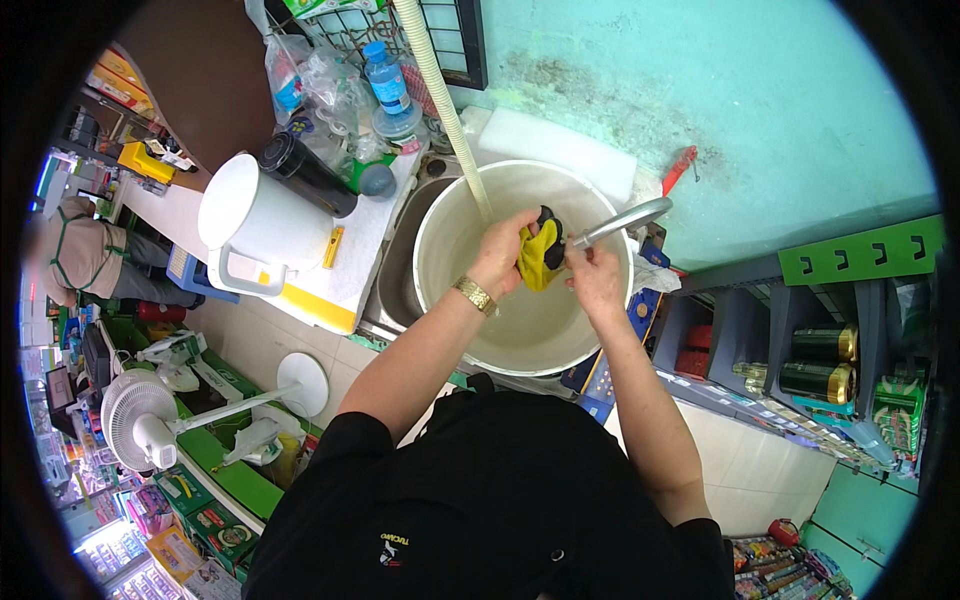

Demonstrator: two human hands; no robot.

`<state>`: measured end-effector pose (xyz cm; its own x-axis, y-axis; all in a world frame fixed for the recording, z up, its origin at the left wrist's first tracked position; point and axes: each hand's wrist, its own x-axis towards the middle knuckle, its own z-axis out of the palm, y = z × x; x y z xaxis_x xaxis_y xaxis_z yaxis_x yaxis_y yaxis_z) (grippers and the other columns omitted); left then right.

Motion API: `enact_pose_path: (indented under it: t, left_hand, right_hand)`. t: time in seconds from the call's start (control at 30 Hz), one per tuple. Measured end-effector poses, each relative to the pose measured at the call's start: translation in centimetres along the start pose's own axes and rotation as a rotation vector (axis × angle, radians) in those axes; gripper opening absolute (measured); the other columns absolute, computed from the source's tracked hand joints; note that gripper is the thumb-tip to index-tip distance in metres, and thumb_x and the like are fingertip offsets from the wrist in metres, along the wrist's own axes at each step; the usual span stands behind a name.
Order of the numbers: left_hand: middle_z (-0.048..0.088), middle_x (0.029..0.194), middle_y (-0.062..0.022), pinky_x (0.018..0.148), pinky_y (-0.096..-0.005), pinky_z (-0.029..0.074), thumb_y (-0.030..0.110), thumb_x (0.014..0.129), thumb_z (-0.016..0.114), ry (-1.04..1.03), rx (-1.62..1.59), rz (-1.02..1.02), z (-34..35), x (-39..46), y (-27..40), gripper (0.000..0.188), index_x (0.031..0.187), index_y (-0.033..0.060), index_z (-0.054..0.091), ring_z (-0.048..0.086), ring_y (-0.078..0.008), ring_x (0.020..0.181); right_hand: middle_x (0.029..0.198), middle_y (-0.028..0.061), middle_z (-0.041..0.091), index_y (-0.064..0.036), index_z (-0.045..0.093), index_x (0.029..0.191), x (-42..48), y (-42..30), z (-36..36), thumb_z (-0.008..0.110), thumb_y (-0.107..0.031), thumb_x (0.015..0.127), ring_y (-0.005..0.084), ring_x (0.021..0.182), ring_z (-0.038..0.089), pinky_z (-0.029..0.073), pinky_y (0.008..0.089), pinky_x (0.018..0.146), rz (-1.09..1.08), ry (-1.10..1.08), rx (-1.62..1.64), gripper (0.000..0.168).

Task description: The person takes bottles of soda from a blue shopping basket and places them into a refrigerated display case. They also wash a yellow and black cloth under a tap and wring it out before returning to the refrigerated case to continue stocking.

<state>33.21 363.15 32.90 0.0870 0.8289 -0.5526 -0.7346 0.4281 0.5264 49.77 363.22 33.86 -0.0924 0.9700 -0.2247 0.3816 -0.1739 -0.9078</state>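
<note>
A large white round tub (517,349) rests over a metal sink (396,289). Above its inside, my left hand (504,255), with a gold-coloured band at the wrist, holds a yellow and black cloth (537,259). My right hand (598,277) is at the cloth's right side, close under the mouth of a curved metal faucet (626,219); its fingertips are partly hidden, so whether it grips the cloth or the faucet is unclear. A ribbed cream hose (442,94) runs down into the tub.
Left of the sink, a counter holds a white pitcher (259,225), a black tumbler (307,174) and a blue-capped bottle (387,79). A white fan (142,420) stands at the lower left. Shelves with cans (817,382) are at right. Another person (90,251) is at the far left.
</note>
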Motion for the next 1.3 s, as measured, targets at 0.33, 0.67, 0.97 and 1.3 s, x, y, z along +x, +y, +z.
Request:
enact_pose_path:
  t: [0.33,0.67,0.97,1.3]
  left_hand:
    - [0.067,0.106,-0.0093,0.086,-0.0385,0.055,0.016,0.092,0.056,-0.061,0.045,0.115,0.9,-1.3,0.6,0.027,0.115,0.0049,0.065,0.065,-0.0228,0.093]
    - [0.065,0.119,-0.0155,0.096,-0.0437,0.054,0.015,0.091,0.046,-0.279,-0.172,0.107,1.1,-2.3,2.2,0.041,0.127,0.0037,0.06,0.067,-0.0276,0.102]
    - [0.064,0.11,-0.0095,0.092,-0.04,0.053,0.029,0.099,0.053,0.157,0.524,0.258,-0.5,-0.2,0.6,0.037,0.126,0.0052,0.058,0.063,-0.021,0.101]
    - [0.067,0.103,-0.007,0.08,-0.0428,0.056,0.044,0.103,0.049,-0.035,0.17,-0.237,0.3,-0.3,-0.5,0.038,0.113,0.0098,0.061,0.067,-0.0206,0.091]
  right_hand:
    - [0.085,0.0131,0.069,0.005,0.061,0.116,-0.2,-1.2,-0.5,0.064,-0.019,0.092,0.0196,0.065,0.067,0.056,0.0304,0.056,0.175,-0.202,0.02,0.034]
    - [0.1,0.0048,0.069,0.001,0.066,0.12,-1.0,-2.7,-0.2,0.068,-0.023,0.092,0.0116,0.09,0.063,0.05,0.0272,0.078,0.207,-0.311,0.251,0.037]
    - [0.092,0.0023,0.07,-0.002,0.072,0.105,-0.8,-1.4,-0.1,0.069,-0.024,0.094,0.0102,0.08,0.062,0.048,0.0264,0.071,0.085,-0.096,0.221,0.025]
    - [0.091,0.003,0.069,0.001,0.069,0.108,-2.6,-2.4,0.3,0.065,-0.019,0.096,0.0084,0.083,0.061,0.05,0.0254,0.076,-0.019,-0.146,0.34,0.024]
